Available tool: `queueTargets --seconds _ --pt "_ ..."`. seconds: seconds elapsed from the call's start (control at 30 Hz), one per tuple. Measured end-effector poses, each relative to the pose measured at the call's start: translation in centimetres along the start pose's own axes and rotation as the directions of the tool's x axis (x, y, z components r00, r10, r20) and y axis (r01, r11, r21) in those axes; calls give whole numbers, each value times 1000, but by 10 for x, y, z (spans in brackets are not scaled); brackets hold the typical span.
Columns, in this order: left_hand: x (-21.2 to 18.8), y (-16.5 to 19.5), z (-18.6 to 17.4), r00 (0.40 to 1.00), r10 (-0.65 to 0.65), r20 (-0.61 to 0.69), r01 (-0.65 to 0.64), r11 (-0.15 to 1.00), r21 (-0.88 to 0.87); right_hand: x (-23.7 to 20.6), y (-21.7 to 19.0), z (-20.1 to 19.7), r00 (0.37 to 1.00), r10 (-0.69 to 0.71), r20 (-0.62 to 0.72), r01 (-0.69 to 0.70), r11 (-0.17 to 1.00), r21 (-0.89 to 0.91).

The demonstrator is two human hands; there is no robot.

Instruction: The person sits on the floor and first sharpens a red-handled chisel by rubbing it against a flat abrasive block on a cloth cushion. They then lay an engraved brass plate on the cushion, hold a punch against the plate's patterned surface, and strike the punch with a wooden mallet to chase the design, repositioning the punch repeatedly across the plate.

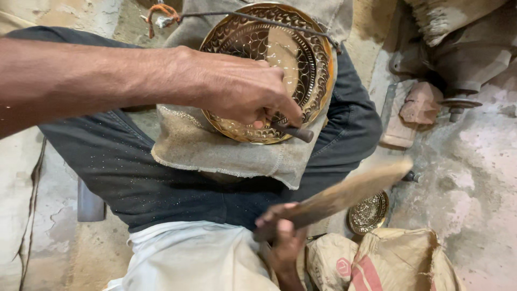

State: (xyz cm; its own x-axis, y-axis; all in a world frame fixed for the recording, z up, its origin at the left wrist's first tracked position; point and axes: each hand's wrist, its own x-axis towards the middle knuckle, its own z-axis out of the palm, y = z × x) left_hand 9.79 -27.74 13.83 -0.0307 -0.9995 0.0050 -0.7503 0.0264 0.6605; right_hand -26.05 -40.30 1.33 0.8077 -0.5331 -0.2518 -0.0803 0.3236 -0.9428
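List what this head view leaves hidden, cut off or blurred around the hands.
- Tip of the dark metal punch: hidden under the left hand.
- Engraved round brass plate: left part covered by that hand.
- Long wooden mallet: motion-blurred; grain unreadable.
- Right hand: wrist cut off by the bottom edge.
- Small brass dish: partly behind the mallet.

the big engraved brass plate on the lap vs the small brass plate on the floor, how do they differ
The large engraved brass plate rests on a tan cloth over the person's lap; the small brass plate lies on the floor beside sacks.

The large one is under the left hand, which holds a dark chisel-like tool to its rim; the small one is untouched.

Both are round, golden and patterned.
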Motion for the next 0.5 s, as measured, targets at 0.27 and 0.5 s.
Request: queueTargets --seconds 0.27,0.5 --pt "4 4 11 993 -66 96 55 991 121 -7 13 -1 993 0 115 19 986 -164" --pt "-1 4 10 986 -127 111 111 984 141 -3 10 -13 985 30 169 45 906 -421"
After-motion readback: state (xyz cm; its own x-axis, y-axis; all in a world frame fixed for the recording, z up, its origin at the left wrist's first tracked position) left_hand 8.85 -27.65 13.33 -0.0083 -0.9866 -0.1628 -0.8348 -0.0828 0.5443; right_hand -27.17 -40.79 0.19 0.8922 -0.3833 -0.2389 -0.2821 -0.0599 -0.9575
